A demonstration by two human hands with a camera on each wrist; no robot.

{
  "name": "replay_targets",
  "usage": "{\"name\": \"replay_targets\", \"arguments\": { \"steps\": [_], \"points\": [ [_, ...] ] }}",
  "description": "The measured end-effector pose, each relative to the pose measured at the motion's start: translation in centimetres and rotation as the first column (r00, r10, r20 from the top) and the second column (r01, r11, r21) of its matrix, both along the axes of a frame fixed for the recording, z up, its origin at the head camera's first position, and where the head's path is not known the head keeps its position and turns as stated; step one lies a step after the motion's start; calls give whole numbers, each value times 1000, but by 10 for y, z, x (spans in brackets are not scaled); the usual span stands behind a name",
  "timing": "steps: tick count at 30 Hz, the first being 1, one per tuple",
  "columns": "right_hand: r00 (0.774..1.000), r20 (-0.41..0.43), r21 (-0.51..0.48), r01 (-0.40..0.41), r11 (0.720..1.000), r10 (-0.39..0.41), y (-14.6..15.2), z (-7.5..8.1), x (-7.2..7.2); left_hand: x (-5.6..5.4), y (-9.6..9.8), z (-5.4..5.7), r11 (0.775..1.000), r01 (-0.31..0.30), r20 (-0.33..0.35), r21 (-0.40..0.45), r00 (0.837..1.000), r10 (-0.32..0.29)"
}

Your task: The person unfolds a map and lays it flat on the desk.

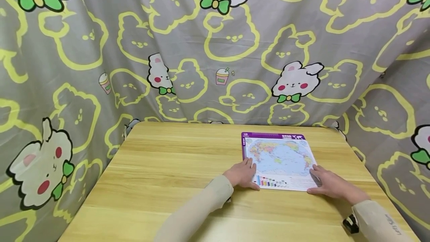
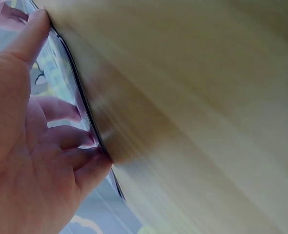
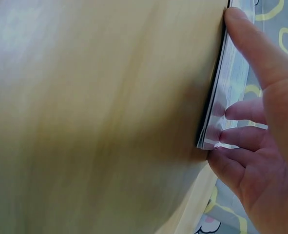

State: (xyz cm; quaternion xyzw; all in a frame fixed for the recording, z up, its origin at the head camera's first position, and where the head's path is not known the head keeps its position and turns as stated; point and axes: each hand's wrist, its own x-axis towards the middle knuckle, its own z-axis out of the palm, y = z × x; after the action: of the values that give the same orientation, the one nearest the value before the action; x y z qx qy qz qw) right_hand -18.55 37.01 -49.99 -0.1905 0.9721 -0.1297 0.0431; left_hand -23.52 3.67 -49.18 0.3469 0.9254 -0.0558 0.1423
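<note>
A flat world map board [image 1: 279, 167] with a purple top strip lies on the wooden table, right of the middle. My left hand [image 1: 241, 174] touches its lower left side, fingers along the edge and thumb near the front corner. On the opposite side, my right hand [image 1: 330, 185] touches the lower right edge, its thumb at the front corner. The left wrist view has the fingertips of my left hand [image 2: 46, 156] against the board's thin dark rim. In the right wrist view, fingers of my right hand [image 3: 260, 161] meet the layered edge of the board [image 3: 217, 114].
The wooden table [image 1: 161, 167] extends left of the board and in front of it. A grey curtain [image 1: 188, 40] with yellow outlines and cartoon rabbits hangs behind and on both sides. A black device [image 1: 351, 223] sits at my right cuff.
</note>
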Motion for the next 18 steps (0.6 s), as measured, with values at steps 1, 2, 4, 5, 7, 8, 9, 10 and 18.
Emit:
{"name": "replay_targets", "arguments": {
  "steps": [1, 2, 4, 5, 7, 8, 9, 10, 18],
  "points": [
    [1000, 3, 3, 2, 1000, -2, -1, -1, 0, 0, -2, 1, 1000, -3, 4, 2, 1000, 3],
    [1000, 7, 6, -1, 1000, 1, -2, 0, -1, 0, -3, 1, 1000, -4, 5, 2, 1000, 4],
    [1000, 12, 11, -5, 1000, 5, -4, 0, -1, 0, -6, 2, 1000, -8, 9, 4, 1000, 8],
    [1000, 13, 11, -5, 1000, 5, -6, 0, -1, 0, -7, 3, 1000, -9, 13, 6, 1000, 9],
    [1000, 13, 9, -4, 1000, 4, -8, 1, -1, -1, -9, 3, 1000, -9, 16, 8, 1000, 9],
    [1000, 12, 9, -8, 1000, 7, -9, 1, -1, -1, -11, 3, 1000, -8, 17, 8, 1000, 8],
    [1000, 10, 8, -9, 1000, 9, -11, 1, -2, -1, -12, 3, 1000, -9, 18, 8, 1000, 8],
    [1000, 8, 7, -11, 1000, 11, -12, 1, -2, -1, -13, 3, 1000, -8, 18, 6, 1000, 8],
    [999, 8, 14, -35, 999, 35, -25, 3, -1, -5, -23, 3, 1000, -22, 39, 0, 999, 22]
  ]
}}
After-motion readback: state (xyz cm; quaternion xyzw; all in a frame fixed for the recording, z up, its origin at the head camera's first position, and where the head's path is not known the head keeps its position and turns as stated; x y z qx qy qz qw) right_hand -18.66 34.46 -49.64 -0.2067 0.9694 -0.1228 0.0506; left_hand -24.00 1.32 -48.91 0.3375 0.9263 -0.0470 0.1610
